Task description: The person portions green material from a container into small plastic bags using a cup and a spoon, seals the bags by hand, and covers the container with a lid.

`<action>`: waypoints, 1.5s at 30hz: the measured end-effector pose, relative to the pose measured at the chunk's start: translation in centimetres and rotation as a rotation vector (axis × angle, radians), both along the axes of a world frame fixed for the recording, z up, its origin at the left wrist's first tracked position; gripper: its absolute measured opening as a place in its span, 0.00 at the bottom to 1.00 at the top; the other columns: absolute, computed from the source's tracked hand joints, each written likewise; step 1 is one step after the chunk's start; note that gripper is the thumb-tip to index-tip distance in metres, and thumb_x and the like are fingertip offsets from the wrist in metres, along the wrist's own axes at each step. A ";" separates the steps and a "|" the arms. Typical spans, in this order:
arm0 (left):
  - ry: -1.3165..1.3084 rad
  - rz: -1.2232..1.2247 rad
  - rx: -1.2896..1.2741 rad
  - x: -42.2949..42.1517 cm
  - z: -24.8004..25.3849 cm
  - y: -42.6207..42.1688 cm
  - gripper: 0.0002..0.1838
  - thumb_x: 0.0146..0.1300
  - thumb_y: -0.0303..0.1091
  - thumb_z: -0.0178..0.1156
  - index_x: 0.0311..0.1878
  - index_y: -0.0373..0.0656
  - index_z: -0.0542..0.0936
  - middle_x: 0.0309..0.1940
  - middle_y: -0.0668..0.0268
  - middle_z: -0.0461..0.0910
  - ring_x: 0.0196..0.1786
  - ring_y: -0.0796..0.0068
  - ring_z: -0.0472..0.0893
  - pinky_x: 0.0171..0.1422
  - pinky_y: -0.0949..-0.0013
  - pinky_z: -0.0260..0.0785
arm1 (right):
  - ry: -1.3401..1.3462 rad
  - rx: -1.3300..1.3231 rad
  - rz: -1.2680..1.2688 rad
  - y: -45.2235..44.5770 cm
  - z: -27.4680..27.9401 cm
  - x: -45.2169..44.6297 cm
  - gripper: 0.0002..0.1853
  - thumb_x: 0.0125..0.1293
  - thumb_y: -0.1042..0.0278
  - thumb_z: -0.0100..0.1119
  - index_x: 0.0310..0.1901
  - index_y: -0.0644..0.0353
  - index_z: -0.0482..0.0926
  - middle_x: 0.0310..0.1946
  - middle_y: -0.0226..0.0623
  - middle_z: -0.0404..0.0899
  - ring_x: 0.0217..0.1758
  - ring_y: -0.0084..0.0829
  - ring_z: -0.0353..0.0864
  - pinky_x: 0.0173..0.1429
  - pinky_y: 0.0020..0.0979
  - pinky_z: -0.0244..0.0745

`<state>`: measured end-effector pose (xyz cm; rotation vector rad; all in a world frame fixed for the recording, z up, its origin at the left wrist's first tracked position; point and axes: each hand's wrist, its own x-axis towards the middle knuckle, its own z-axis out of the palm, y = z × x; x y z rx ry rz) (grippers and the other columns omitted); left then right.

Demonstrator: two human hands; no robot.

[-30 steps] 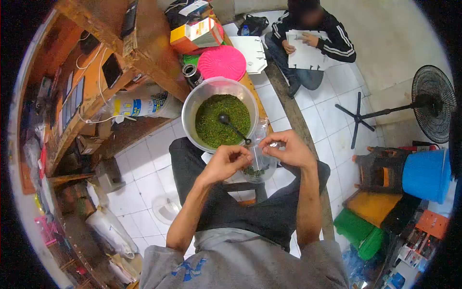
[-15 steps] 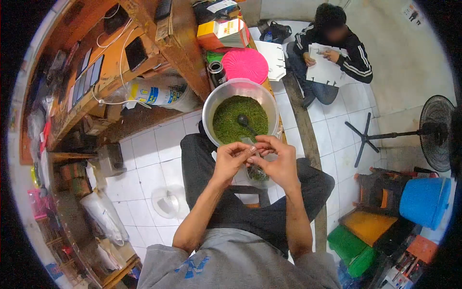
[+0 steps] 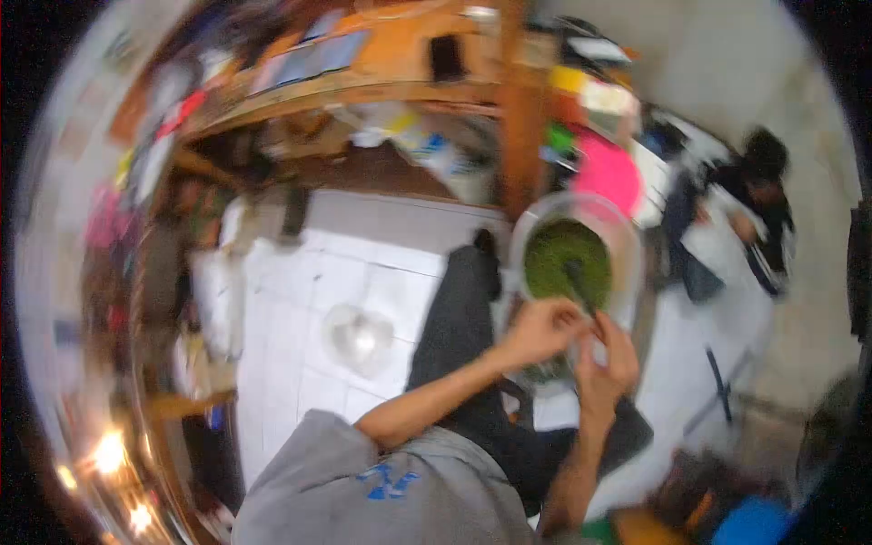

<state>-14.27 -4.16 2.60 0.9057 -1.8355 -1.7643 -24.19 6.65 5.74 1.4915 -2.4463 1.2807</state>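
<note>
My left hand (image 3: 542, 331) and my right hand (image 3: 612, 361) are close together just in front of a wide translucent bowl (image 3: 629, 247). Fingers on both are pinched on a small piece of clear plastic, badly smeared by motion, so its shape does not show. Finely chopped green leaves (image 3: 554, 250) fill the bowl's bottom. A dark spoon (image 3: 575, 269) rests in them, its handle pointing towards my hands. Below my left hand, a see-through container (image 3: 548, 370) is partly hidden.
A pink round lid (image 3: 610, 177) lies behind the bowl. On the left stands a wooden desk (image 3: 391, 80) with phones on it. A clear plastic container (image 3: 359, 341) sits on the tiled floor. Another person (image 3: 763, 204) sits at the right with papers, near a fan stand (image 3: 722, 386).
The view has swung left and blurred, so the bowl and both hands appear further right. My hands stay together, pinching in front of the bowl.
</note>
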 end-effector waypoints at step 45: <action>0.037 0.096 -0.388 1.1 0.2 -3.6 0.34 0.64 0.32 0.73 0.71 0.41 0.70 0.40 0.64 0.87 0.40 0.72 0.85 0.49 0.64 0.78 | -0.983 -0.203 0.034 -0.6 0.0 -3.1 0.21 0.67 0.82 0.66 0.62 0.67 0.77 0.37 0.44 0.89 0.33 0.25 0.87 0.37 0.28 0.84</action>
